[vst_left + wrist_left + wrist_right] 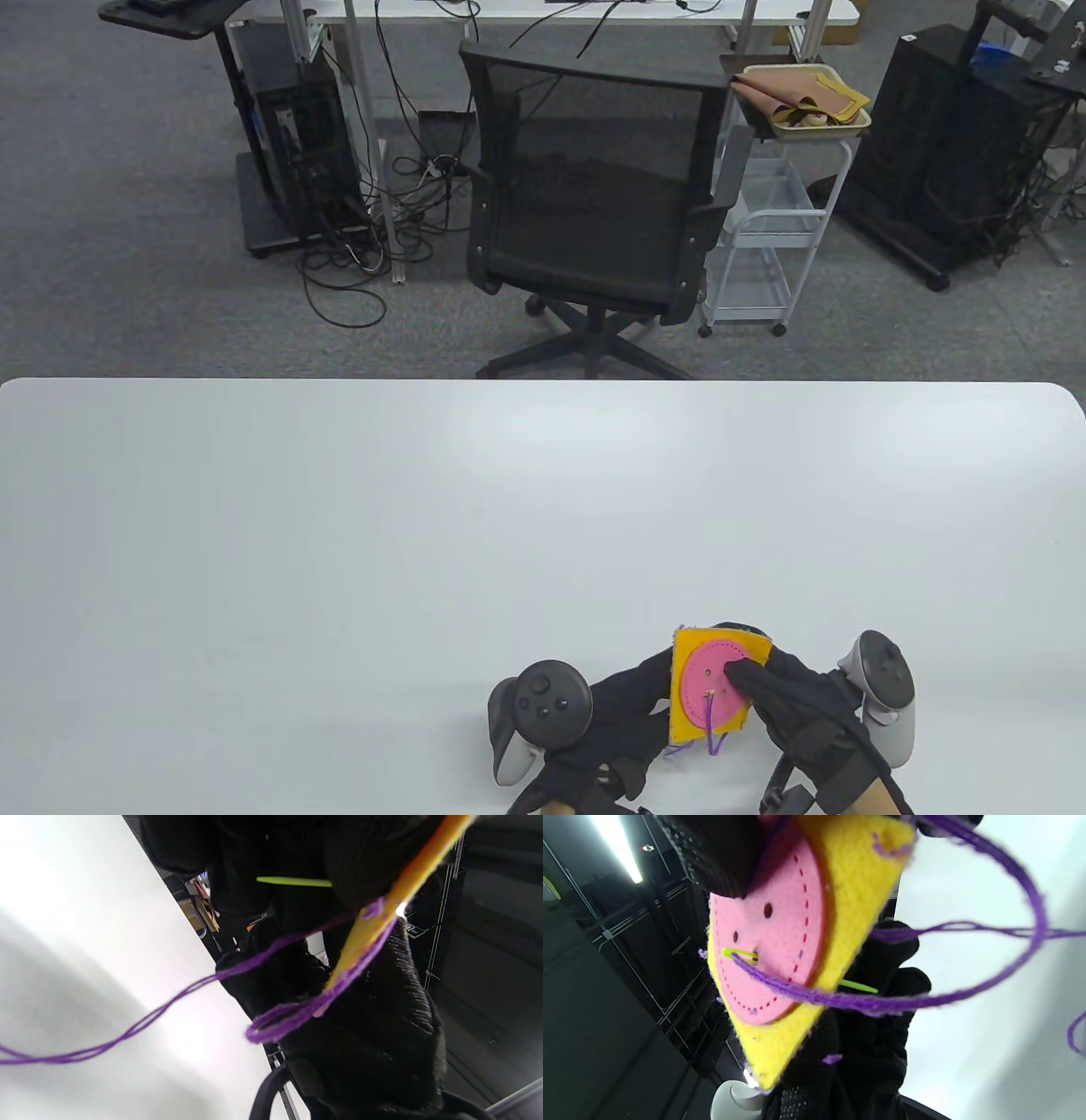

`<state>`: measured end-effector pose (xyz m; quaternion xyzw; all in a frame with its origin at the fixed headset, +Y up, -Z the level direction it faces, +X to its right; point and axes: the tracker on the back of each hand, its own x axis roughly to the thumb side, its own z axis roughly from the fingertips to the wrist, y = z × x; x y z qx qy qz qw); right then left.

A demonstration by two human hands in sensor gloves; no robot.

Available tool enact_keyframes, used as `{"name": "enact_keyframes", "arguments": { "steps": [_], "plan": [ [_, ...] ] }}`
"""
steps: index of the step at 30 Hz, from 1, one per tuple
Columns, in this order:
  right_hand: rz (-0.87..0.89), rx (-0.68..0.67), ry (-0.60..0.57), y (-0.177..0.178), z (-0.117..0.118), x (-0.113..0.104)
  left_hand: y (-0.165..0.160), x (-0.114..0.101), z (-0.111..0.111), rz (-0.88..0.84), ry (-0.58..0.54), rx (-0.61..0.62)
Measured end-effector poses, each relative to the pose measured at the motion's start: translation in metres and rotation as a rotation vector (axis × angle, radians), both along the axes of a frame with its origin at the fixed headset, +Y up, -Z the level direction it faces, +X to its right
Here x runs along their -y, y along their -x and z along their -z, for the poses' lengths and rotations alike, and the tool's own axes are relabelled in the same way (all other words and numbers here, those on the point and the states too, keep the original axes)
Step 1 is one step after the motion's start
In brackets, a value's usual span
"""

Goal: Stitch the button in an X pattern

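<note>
Button [772, 955]: 1, four holes | needle [742, 954]: 1 | both hands [797, 705] pinch felt [687, 722]

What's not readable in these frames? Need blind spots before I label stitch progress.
- Back face of the yellow felt square: table view shows only the front; left wrist view sees it edge-on, blurred.
- Green needle: middle hidden inside the pink button.
- Left hand grip: fingers hidden behind the felt.
- Purple thread free end: cut off at the left wrist view's left edge.
</note>
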<state>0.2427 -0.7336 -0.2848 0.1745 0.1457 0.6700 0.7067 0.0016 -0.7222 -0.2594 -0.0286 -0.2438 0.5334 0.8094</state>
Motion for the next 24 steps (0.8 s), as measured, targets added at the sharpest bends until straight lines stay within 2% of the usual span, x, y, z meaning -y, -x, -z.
{"name": "enact_keyframes", "arguments": {
  "steps": [14, 24],
  "plan": [
    [-0.031, 0.026, -0.011, -0.003, 0.001, -0.001, 0.005, 0.000, 0.002, 0.068, 0.051, 0.023],
    [-0.017, 0.176, 0.018, -0.026, 0.007, 0.000, 0.016, -0.001, 0.004, 0.224, 0.039, -0.065]
  ]
}}
